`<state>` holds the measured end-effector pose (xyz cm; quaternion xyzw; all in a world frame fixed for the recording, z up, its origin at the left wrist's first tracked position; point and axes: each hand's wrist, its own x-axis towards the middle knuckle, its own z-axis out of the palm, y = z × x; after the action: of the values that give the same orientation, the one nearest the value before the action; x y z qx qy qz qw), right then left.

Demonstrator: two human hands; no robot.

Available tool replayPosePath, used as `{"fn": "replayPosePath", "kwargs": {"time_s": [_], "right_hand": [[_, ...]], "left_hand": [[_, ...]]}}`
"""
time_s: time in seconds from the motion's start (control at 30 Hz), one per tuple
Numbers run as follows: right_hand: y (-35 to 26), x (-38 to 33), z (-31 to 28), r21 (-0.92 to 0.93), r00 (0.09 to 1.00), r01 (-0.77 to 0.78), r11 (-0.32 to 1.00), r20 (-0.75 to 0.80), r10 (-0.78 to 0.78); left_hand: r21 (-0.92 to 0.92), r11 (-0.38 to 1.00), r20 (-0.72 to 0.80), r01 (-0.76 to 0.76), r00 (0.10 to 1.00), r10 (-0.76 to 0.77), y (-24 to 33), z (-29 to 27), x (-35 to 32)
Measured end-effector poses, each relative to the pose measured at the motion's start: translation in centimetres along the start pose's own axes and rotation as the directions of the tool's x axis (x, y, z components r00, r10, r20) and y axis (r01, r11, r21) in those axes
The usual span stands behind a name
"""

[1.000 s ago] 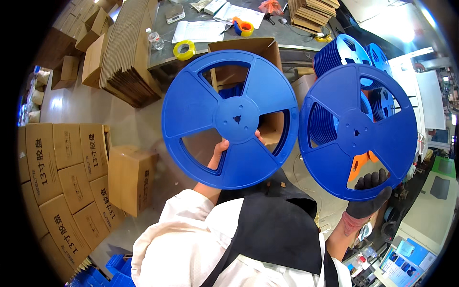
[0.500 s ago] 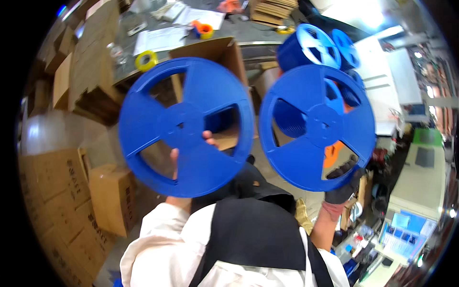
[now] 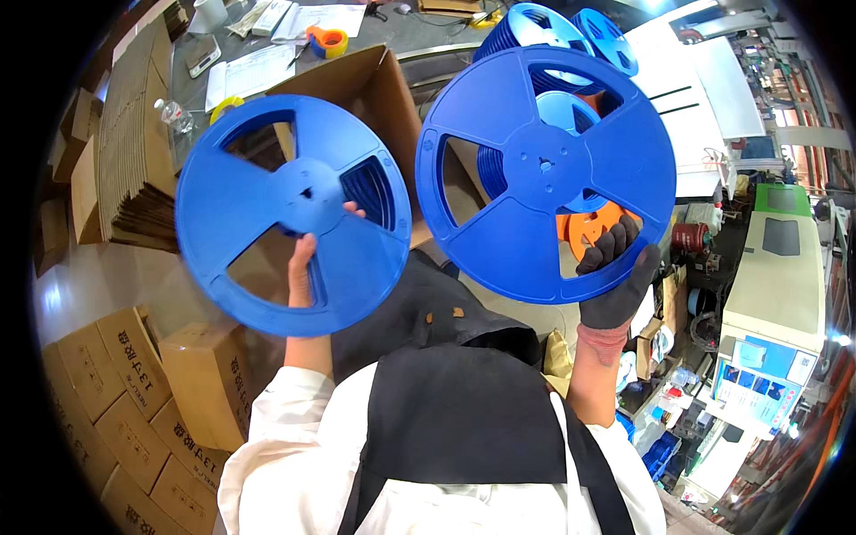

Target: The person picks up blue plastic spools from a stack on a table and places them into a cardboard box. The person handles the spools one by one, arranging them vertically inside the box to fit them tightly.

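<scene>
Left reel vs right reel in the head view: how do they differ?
The left reel is held by a bare left hand reaching to its hub; the right reel is gripped at its lower rim by a dark-gloved right hand. The right reel looks larger and sits higher in the picture. An orange reel shows through the right reel's window only. Both are blue three-spoked reels facing the camera.

Both arms raised from the lower edge, elbows bent, forearms near vertical and well apart. Left hand (image 3: 305, 267) bare, thumb up along its front, fingers curled in a grip, white sleeve at the elbow. Right hand (image 3: 615, 276) in a dark glove with reddish cuff, fingers clamped, forearm bare below.
</scene>
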<state>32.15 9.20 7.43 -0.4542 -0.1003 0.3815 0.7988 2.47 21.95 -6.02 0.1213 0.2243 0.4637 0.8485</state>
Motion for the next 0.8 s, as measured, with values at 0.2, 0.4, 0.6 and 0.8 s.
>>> {"fn": "replayPosePath", "kwargs": {"time_s": [0.2, 0.4, 0.6, 0.8], "right_hand": [[3.5, -1.3, 5.1, -0.296, 0.932, 0.103, 0.95, 0.362, 0.012], [8.6, -5.7, 11.5, -0.617, 0.566, 0.667, 0.418, 0.784, 0.254], [10.4, -5.7, 11.6, -0.601, 0.447, 0.451, 0.66, 0.792, 0.416], [4.6, -2.0, 10.5, -0.488, 0.41, 0.583, 0.65, 0.867, 0.283]], "left_hand": [[0.264, 0.963, 0.024, 0.05, 0.998, -0.059, -2.5, 3.2, 2.6], [0.201, 0.974, 0.132, 0.101, 0.983, -0.129, -5.5, 4.5, 1.6], [-0.096, 0.94, 0.169, 0.327, 0.936, -0.308, -5.6, 2.5, -0.3], [-0.217, 0.929, 0.329, 0.3, 0.918, -0.22, -8.5, -1.9, 3.2]]}}
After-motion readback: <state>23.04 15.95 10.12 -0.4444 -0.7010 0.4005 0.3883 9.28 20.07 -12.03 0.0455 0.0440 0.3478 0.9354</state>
